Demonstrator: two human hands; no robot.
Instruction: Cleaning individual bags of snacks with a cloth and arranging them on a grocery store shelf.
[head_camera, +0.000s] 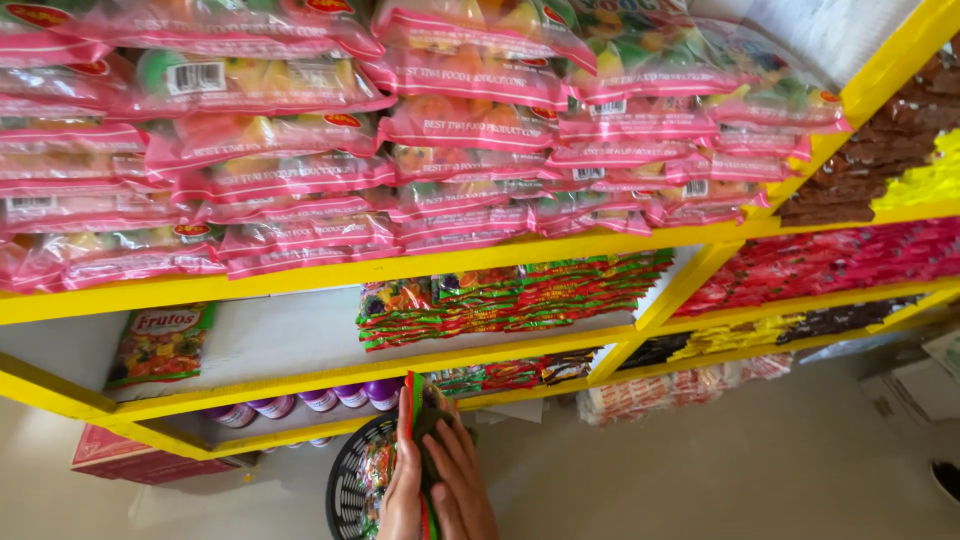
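- The fingers of both hands lie flat and straight, pressed against a thin stack of red-and-green packets (420, 420) held upright between them.
- The left hand (403, 490) covers the stack's left face; the right hand (462, 480) covers its right face, fingers pointing to 12 o'clock.
- The stack sits at 6 o'clock in the view, its top edge just under the lip of the lower shelf.
- Right below the hands, at 7 o'clock, stands a black basket (345, 490) with more bright packets inside.
- At 11 o'clock from the hands, purple jars (310, 402) lie in a row on the lowest shelf.
- At 12 o'clock, a yellow-edged shelf (300, 345) with a white board bears a pile of like packets (500, 300) and, at 10 o'clock, a lone green bag (160, 345).
- Above it, the top shelf is packed with pink-sealed clear bags (300, 150) of coloured sweets, stacked in layers.
- At 2 o'clock, a second yellow rack (880, 75) holds brown, yellow and red packets in rows.
- A red carton (120, 455) lies on the floor at 9 o'clock.
- The floor (720, 470) is plain pale concrete; white boxes (920, 390) stand at 3 o'clock.
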